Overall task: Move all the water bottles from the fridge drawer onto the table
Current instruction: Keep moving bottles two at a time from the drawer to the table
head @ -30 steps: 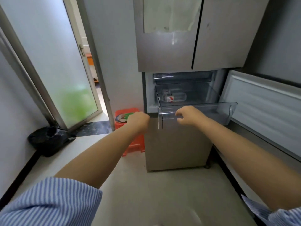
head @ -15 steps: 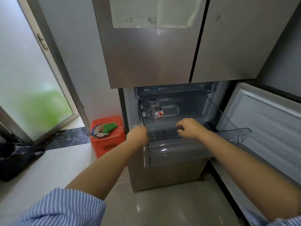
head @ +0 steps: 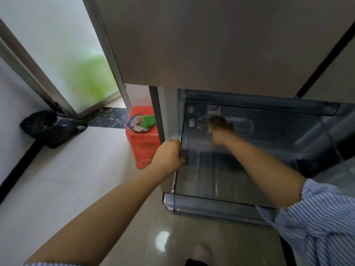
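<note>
The clear plastic fridge drawer (head: 211,205) is pulled far out below the closed steel upper doors. A clear water bottle (head: 241,126) lies on its side at the drawer's back, cap to the left. My right hand (head: 220,125) reaches deep into the drawer and lies over the bottle's labelled middle; it is blurred, so whether its fingers are closed round the bottle is unclear. My left hand (head: 170,153) grips the drawer's left wall near the fridge frame.
An orange plastic stool (head: 143,143) with a green item on top stands left of the fridge. A black bag (head: 51,127) lies on the floor by the frosted glass door (head: 57,54). The open lower fridge door is at the right edge.
I have come closer and lean over the drawer. My right hand left the drawer's front rim and went to the bottle at the back. My left hand has closed on the left wall.
</note>
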